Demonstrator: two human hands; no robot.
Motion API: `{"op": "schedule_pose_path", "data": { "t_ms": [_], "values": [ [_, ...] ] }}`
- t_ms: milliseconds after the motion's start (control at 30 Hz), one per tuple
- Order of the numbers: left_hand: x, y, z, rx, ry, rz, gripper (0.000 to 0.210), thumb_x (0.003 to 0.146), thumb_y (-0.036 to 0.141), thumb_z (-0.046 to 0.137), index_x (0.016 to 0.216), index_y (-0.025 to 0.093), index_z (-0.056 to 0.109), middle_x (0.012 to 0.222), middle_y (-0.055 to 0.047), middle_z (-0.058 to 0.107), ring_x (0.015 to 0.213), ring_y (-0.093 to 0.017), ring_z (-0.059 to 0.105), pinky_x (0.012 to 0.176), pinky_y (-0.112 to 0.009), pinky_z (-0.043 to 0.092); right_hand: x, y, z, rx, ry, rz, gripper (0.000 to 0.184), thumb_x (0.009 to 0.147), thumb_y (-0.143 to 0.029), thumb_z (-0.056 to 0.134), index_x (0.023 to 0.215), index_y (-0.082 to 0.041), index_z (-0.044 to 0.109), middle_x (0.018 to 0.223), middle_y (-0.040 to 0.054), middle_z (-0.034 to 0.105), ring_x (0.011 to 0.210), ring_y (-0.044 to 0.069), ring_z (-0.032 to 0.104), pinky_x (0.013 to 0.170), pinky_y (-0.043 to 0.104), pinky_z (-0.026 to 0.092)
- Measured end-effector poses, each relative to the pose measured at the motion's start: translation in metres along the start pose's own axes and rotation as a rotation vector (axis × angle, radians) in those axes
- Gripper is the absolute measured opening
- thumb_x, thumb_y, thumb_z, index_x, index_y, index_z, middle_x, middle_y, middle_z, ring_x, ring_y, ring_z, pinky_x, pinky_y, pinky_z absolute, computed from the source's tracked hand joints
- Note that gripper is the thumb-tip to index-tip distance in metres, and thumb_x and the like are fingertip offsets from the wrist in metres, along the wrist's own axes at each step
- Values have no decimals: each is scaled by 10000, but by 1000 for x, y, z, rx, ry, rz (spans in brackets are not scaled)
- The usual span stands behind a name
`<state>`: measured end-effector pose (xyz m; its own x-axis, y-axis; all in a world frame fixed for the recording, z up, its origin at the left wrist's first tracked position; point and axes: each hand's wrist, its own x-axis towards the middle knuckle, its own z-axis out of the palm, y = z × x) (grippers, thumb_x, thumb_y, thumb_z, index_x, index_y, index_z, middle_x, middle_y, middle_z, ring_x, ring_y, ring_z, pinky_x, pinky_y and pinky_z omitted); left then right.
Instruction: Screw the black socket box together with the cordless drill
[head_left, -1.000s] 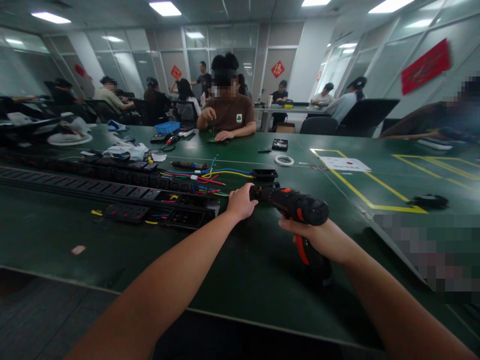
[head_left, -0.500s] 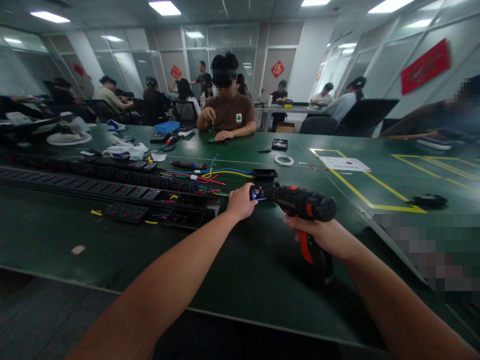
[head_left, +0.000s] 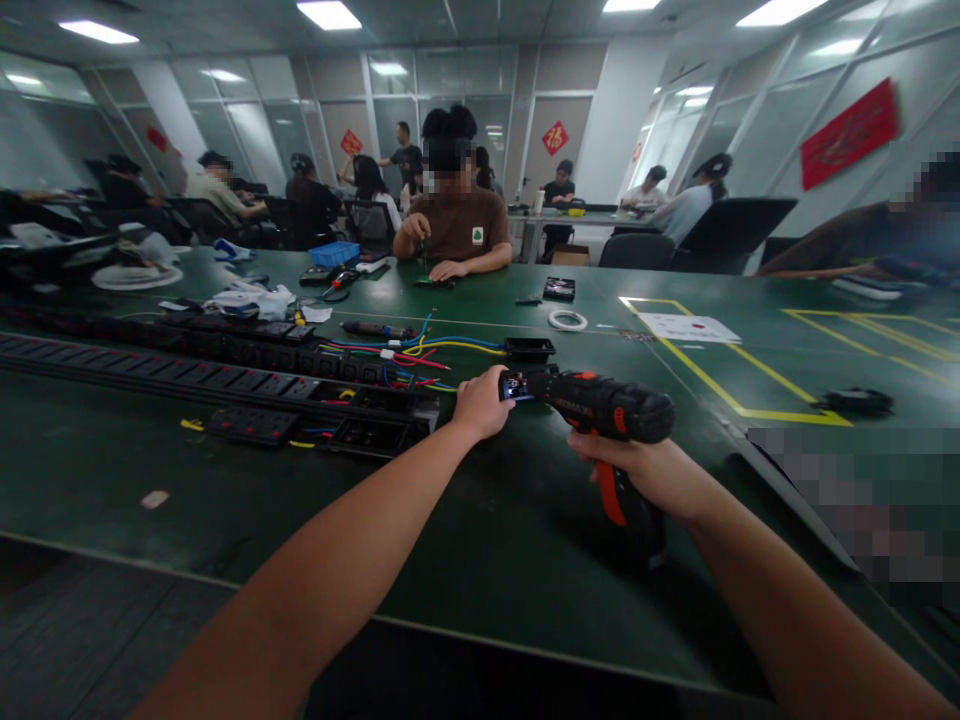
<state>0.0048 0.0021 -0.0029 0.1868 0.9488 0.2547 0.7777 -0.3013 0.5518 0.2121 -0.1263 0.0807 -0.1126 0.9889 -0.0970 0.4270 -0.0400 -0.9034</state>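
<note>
My right hand point(head_left: 645, 468) is wrapped round the handle of a black and orange cordless drill point(head_left: 611, 405), held level with its nose pointing left. My left hand point(head_left: 482, 402) grips a small dark housing point(head_left: 516, 385) with bright metal parts inside. The drill's tip meets or nearly meets this housing; the exact contact is too small to make out. Just left of my left hand lie long black power strips point(head_left: 247, 380) with rows of sockets. Loose blue, yellow and red wires point(head_left: 450, 345) run out beyond it to a black open box point(head_left: 529, 348).
Across the green table point(head_left: 465, 560) a person in a brown shirt point(head_left: 469, 220) works with a screwdriver. Plastic bags point(head_left: 251, 300), a blue bin point(head_left: 334, 254), a tape ring point(head_left: 567, 320), a paper sheet point(head_left: 690, 327) and a black bundle point(head_left: 857, 401) lie about.
Almost nothing differs. My hands, the drill and the housing keep their places; the drill's rear end has shifted very slightly to the right.
</note>
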Motion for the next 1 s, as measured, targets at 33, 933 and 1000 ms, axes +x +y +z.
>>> {"op": "schedule_pose_path", "data": {
  "t_ms": [33, 933, 1000],
  "values": [
    [0, 0, 0, -3, 0, 1, 555, 891, 278, 738, 1401, 263, 520, 1379, -97, 689, 1290, -307, 624, 1116, -456, 397, -1, -1, 1, 0, 6, -7, 407, 716, -516, 813, 988, -223, 735, 725, 10, 683, 655, 234, 642, 639, 365, 510],
    [0, 1, -2, -2, -7, -4, 550, 900, 273, 725, 1410, 246, 521, 1383, -100, 687, 1308, -304, 617, 1133, -444, 391, -1, -3, 3, 47, -50, 5, 477, 709, -556, 833, 1033, -216, 752, 902, 48, 736, 681, 207, 631, 643, 345, 489],
    [-1, 1, -2, -2, -5, -4, 553, 901, 275, 726, 1413, 250, 519, 1386, -99, 686, 1307, -303, 618, 1134, -442, 390, -1, -3, 3, 44, -45, 11, 464, 710, -559, 829, 1009, -214, 743, 815, 33, 719, 661, 207, 625, 624, 338, 477]
  ]
}}
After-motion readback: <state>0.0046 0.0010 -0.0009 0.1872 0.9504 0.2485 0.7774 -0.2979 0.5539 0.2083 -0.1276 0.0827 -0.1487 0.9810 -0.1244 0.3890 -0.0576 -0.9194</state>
